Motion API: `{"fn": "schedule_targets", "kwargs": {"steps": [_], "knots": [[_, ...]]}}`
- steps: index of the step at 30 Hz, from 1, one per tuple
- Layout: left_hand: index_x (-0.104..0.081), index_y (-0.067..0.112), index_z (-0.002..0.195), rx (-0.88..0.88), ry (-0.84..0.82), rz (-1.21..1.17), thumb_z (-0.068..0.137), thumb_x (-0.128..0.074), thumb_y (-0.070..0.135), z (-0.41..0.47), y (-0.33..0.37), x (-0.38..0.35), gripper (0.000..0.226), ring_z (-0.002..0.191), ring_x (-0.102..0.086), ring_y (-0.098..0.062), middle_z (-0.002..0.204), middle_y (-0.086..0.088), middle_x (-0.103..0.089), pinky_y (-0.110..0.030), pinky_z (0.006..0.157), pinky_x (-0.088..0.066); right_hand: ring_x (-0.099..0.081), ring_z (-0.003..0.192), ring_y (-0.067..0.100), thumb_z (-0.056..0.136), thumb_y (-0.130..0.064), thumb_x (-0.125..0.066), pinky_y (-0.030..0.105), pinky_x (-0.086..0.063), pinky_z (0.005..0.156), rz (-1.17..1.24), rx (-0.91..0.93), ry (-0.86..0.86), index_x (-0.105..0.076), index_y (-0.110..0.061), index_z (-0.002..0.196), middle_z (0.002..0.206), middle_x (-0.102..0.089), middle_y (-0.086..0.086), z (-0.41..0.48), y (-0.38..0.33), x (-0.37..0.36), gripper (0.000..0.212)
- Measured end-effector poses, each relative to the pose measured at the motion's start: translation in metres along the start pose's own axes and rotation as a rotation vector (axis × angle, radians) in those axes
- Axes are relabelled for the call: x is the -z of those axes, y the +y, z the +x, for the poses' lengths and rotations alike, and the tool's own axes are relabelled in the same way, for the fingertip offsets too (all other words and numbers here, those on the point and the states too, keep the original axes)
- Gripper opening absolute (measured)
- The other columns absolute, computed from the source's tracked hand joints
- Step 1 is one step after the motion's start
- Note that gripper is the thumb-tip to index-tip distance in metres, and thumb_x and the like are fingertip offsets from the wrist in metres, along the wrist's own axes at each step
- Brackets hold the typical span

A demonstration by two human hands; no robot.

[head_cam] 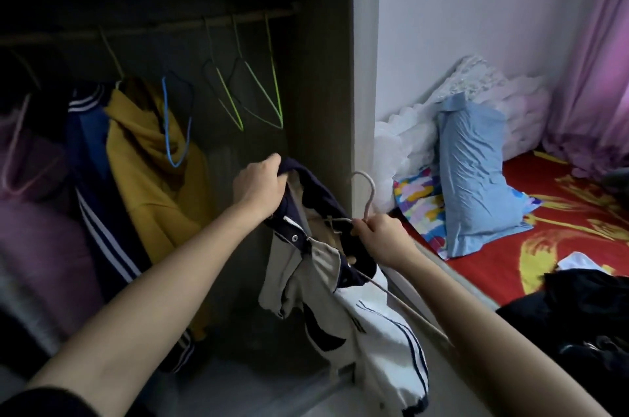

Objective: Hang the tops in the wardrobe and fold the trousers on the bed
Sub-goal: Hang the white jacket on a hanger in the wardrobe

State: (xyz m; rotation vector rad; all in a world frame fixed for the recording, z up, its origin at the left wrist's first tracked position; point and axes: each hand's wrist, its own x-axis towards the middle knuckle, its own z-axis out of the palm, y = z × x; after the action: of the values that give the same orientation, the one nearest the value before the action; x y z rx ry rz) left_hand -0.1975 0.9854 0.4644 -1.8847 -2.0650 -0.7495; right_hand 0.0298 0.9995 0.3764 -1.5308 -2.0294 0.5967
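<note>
Top: white-and-navy polo, slung between both hands before the open wardrobe.
Left hand: clenched on its navy collar, seemingly spreading it.
Right hand: pinching the neck of the pale hanger, likely to seat it inside.
Rail: empty green hangers hang above.

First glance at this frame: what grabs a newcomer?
At centre, the left hand grips the navy collar of a white-and-navy top, while the right hand holds a pale hanger at its neck, partly tucked into the garment. Behind, in the dark wardrobe, a mustard hoodie hangs beside empty green hangers. At right, a red bedspread carries a blue pillow and a dark clothes pile.
</note>
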Motion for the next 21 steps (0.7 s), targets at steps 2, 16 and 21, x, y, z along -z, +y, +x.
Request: {"fn": "schedule_targets", "kwargs": {"steps": [2, 16, 21], "knots": [[-0.046, 0.018, 0.083, -0.021, -0.036, -0.046, 0.097, -0.053, 0.026, -0.002, 0.004, -0.008, 0.018, 0.075, -0.059, -0.033, 0.073, 0.000, -0.053, -0.034, 0.059, -0.033, -0.066, 0.080, 0.029, 0.104, -0.038, -0.044, 0.034, -0.044, 0.069, 0.028, 0.015, 0.086, -0.076, -0.010, 0.089, 0.077, -0.068, 0.009, -0.003, -0.001, 0.002, 0.045], [-0.060, -0.002, 0.079, -0.070, -0.374, -0.865, 0.085, -0.074, 0.017, 0.005, 0.027, 0.002, 0.025, 0.065, -0.055, -0.015, 0.067, -0.008, -0.059, -0.032, 0.063, -0.042, -0.065, 0.086, 0.035, 0.103, -0.033, -0.047, 0.034, -0.038, 0.069, 0.198, -0.035, 0.134, -0.056, -0.011, 0.066, 0.080, -0.067, 0.016, 0.021, -0.027, -0.038, 0.044], [-0.066, 0.000, 0.092, 0.015, -0.554, -0.924, 0.088, -0.074, 0.017, -0.006, -0.018, 0.013, 0.019, 0.074, -0.061, -0.015, 0.081, -0.007, -0.067, -0.029, 0.069, -0.048, -0.056, 0.067, 0.021, 0.104, -0.027, -0.048, 0.033, -0.033, 0.063, 0.413, 0.030, 0.398, -0.055, -0.008, 0.068, 0.063, -0.057, -0.001, 0.025, -0.042, -0.032, 0.041]]}}
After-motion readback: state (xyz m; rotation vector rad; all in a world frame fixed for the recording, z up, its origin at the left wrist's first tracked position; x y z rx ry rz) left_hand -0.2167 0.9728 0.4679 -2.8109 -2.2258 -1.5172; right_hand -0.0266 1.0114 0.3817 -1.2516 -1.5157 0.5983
